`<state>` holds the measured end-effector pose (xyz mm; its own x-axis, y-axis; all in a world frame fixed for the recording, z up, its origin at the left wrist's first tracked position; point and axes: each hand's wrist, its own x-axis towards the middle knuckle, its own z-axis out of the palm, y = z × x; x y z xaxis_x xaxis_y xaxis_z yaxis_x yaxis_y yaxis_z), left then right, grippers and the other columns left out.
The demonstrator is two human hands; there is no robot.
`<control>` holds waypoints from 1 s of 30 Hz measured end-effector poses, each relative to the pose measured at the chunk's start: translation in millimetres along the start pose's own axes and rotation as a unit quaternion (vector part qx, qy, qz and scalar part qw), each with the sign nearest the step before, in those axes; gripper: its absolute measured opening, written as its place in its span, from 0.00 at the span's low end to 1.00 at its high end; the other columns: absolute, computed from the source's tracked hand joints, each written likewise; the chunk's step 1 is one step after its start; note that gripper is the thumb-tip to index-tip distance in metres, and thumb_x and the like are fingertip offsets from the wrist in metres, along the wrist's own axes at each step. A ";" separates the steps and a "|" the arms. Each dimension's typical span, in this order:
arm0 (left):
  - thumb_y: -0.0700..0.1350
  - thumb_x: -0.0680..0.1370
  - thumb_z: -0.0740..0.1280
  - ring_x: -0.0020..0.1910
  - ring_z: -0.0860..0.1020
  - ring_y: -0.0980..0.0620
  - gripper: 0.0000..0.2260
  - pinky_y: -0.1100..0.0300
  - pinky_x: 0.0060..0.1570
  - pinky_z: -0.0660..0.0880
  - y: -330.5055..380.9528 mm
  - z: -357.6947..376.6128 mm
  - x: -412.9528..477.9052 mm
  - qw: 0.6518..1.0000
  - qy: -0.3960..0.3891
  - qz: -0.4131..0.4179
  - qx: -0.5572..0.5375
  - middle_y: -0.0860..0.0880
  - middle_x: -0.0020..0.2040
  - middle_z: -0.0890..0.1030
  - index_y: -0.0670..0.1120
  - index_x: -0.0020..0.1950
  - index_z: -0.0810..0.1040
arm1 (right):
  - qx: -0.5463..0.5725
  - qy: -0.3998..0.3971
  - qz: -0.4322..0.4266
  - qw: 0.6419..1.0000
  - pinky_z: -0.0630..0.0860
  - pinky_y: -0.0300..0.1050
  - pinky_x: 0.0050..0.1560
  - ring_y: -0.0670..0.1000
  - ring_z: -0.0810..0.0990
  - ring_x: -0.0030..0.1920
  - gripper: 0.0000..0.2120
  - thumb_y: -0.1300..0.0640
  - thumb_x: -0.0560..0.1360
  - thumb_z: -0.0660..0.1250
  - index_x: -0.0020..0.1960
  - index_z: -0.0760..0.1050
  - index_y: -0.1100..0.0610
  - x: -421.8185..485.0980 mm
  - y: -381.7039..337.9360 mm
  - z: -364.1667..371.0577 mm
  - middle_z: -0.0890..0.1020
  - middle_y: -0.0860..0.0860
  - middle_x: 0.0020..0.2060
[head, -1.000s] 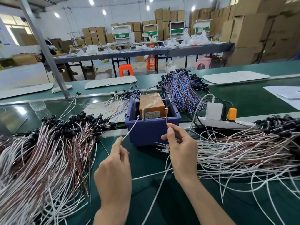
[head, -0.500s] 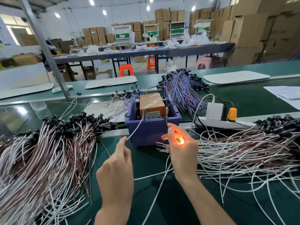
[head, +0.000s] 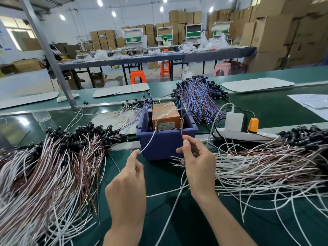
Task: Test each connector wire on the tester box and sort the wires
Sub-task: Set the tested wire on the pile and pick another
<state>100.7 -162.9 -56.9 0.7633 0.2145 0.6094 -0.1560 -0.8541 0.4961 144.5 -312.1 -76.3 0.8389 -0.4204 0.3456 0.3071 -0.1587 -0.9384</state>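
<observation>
walls (head: 85, 18) white | ceiling lamps (head: 100, 2) lit | window (head: 17, 32) left | cardboard boxes (head: 276, 36) stacked — orange stools (head: 138, 76) beside grey table (head: 213, 55)

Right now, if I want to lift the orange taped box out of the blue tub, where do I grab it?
Likely from above: the blue plastic tub walls it in. Grip the orange taped box by its left and right sides, where gaps show, towards the back, clear of the two brass posts at its front.

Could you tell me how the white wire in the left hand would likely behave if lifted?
Probably floppy: the white wire curves loosely between the left hand and the blue bin. Likely light, since fingers alone pinch it.
</observation>
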 end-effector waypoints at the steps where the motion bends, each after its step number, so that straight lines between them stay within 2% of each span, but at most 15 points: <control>1: 0.33 0.75 0.73 0.18 0.69 0.50 0.12 0.56 0.19 0.70 -0.4 0.5 -0.1 1.000 0.002 0.002 -0.001 0.50 0.21 0.71 0.40 0.58 0.84 | -0.001 0.001 -0.001 1.000 0.67 0.35 0.32 0.40 0.73 0.28 0.07 0.48 0.82 0.64 0.55 0.80 0.41 0.2 0.2 0.4 0.85 0.39 0.39; 3: 0.33 0.75 0.73 0.19 0.70 0.50 0.12 0.56 0.20 0.71 -2.0 1.6 0.0 1.000 0.010 0.008 -0.003 0.50 0.23 0.74 0.40 0.58 0.84 | 0.002 0.009 -0.005 1.000 0.72 0.37 0.35 0.39 0.78 0.32 0.07 0.48 0.82 0.64 0.55 0.80 0.41 0.5 1.0 1.5 0.85 0.38 0.38; 6: 0.33 0.74 0.74 0.21 0.72 0.50 0.13 0.58 0.23 0.70 -3.8 3.7 -0.5 1.000 0.019 0.019 -0.002 0.49 0.26 0.78 0.39 0.58 0.84 | -0.007 0.022 -0.016 1.000 0.80 0.40 0.47 0.38 0.83 0.44 0.06 0.49 0.81 0.66 0.56 0.80 0.42 0.4 1.4 2.3 0.84 0.32 0.39; 9: 0.33 0.74 0.74 0.21 0.70 0.52 0.13 0.60 0.24 0.67 -3.9 5.0 -1.0 0.999 0.025 0.023 0.001 0.49 0.26 0.78 0.39 0.58 0.84 | -0.013 0.022 -0.022 0.999 0.81 0.38 0.47 0.36 0.83 0.46 0.06 0.49 0.81 0.66 0.56 0.79 0.40 -0.1 0.8 2.2 0.82 0.27 0.40; 11: 0.33 0.74 0.74 0.21 0.69 0.53 0.13 0.59 0.23 0.68 -4.3 5.1 -1.0 0.999 0.024 0.026 0.000 0.49 0.25 0.78 0.39 0.58 0.84 | -0.013 0.023 -0.022 0.999 0.80 0.35 0.45 0.34 0.82 0.46 0.06 0.49 0.81 0.66 0.56 0.79 0.40 -0.5 -0.3 1.7 0.82 0.27 0.41; 14: 0.33 0.75 0.73 0.19 0.68 0.52 0.13 0.61 0.22 0.66 -4.1 4.8 -1.4 0.999 0.019 0.031 0.003 0.51 0.23 0.74 0.40 0.59 0.84 | -0.010 0.011 -0.018 1.000 0.74 0.34 0.34 0.37 0.79 0.34 0.06 0.48 0.82 0.65 0.55 0.78 0.39 -0.6 -2.6 0.8 0.84 0.34 0.41; 16: 0.34 0.75 0.73 0.19 0.67 0.52 0.12 0.62 0.23 0.65 -4.2 4.9 -1.1 0.999 0.021 0.035 0.011 0.52 0.23 0.72 0.40 0.58 0.84 | -0.013 0.004 -0.012 1.000 0.69 0.36 0.33 0.39 0.76 0.29 0.06 0.48 0.82 0.64 0.53 0.77 0.37 -0.3 -4.3 0.6 0.85 0.37 0.40; 18: 0.34 0.75 0.73 0.19 0.67 0.52 0.12 0.62 0.24 0.65 -4.5 5.8 -1.0 0.999 0.027 0.033 0.012 0.51 0.23 0.73 0.40 0.58 0.84 | -0.012 0.009 -0.012 1.000 0.70 0.35 0.34 0.39 0.77 0.30 0.06 0.48 0.82 0.64 0.53 0.77 0.37 -0.8 -5.0 0.9 0.85 0.38 0.38; 20: 0.34 0.75 0.73 0.20 0.70 0.50 0.12 0.60 0.24 0.67 -4.8 7.0 -1.5 0.999 0.030 0.024 0.006 0.49 0.24 0.77 0.41 0.58 0.84 | -0.008 0.023 -0.015 1.000 0.76 0.35 0.38 0.39 0.82 0.37 0.06 0.49 0.81 0.66 0.55 0.79 0.40 -1.8 -5.0 1.2 0.85 0.39 0.38; 22: 0.35 0.77 0.71 0.21 0.74 0.49 0.12 0.57 0.25 0.72 -3.7 6.6 -2.2 0.999 0.031 0.005 -0.015 0.49 0.27 0.80 0.42 0.60 0.83 | -0.009 0.026 -0.010 1.000 0.78 0.35 0.41 0.40 0.83 0.41 0.06 0.49 0.81 0.66 0.56 0.79 0.41 -2.0 -5.3 0.7 0.85 0.38 0.39; 24: 0.40 0.81 0.65 0.25 0.78 0.50 0.12 0.52 0.29 0.77 -3.0 6.2 -1.4 0.997 0.033 -0.043 -0.058 0.53 0.33 0.83 0.45 0.63 0.81 | -0.017 0.011 -0.005 1.000 0.73 0.34 0.35 0.40 0.79 0.33 0.06 0.49 0.82 0.64 0.55 0.79 0.40 -2.0 -6.5 0.0 0.85 0.37 0.39; 26: 0.44 0.83 0.61 0.28 0.79 0.54 0.13 0.50 0.33 0.78 -6.6 8.0 0.1 0.989 0.042 -0.100 -0.099 0.59 0.37 0.84 0.48 0.65 0.77 | -0.009 0.004 0.006 1.000 0.69 0.35 0.33 0.40 0.76 0.30 0.07 0.49 0.82 0.64 0.54 0.80 0.41 -2.2 -8.2 -2.1 0.85 0.38 0.39; 28: 0.47 0.83 0.58 0.31 0.81 0.55 0.15 0.52 0.34 0.76 -10.0 9.8 1.6 0.982 0.046 -0.139 -0.117 0.62 0.40 0.83 0.49 0.69 0.73 | 0.006 0.003 0.021 1.000 0.69 0.34 0.32 0.40 0.75 0.30 0.07 0.49 0.82 0.63 0.54 0.80 0.41 -3.9 -9.5 -6.7 0.86 0.40 0.39; 29: 0.48 0.83 0.57 0.36 0.82 0.53 0.18 0.53 0.37 0.76 -10.6 11.0 1.6 0.979 0.043 -0.154 -0.123 0.61 0.44 0.83 0.48 0.73 0.70 | 0.009 0.001 0.030 0.999 0.70 0.34 0.32 0.40 0.75 0.30 0.07 0.49 0.83 0.63 0.53 0.80 0.41 -6.5 -10.3 -10.2 0.86 0.40 0.40; 30: 0.49 0.82 0.56 0.46 0.83 0.50 0.22 0.54 0.46 0.77 -10.7 12.2 0.7 0.977 0.033 -0.168 -0.127 0.57 0.54 0.83 0.48 0.76 0.64 | 0.012 0.000 0.039 0.999 0.70 0.34 0.33 0.40 0.76 0.31 0.07 0.48 0.83 0.63 0.53 0.80 0.41 -9.6 -11.0 -13.7 0.86 0.39 0.40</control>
<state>110.5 -159.4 -69.3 0.7573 0.4993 0.4209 -0.0612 -0.5874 0.8070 126.9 -318.5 -69.2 0.8604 -0.4307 0.2724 0.2520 -0.1049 -0.9620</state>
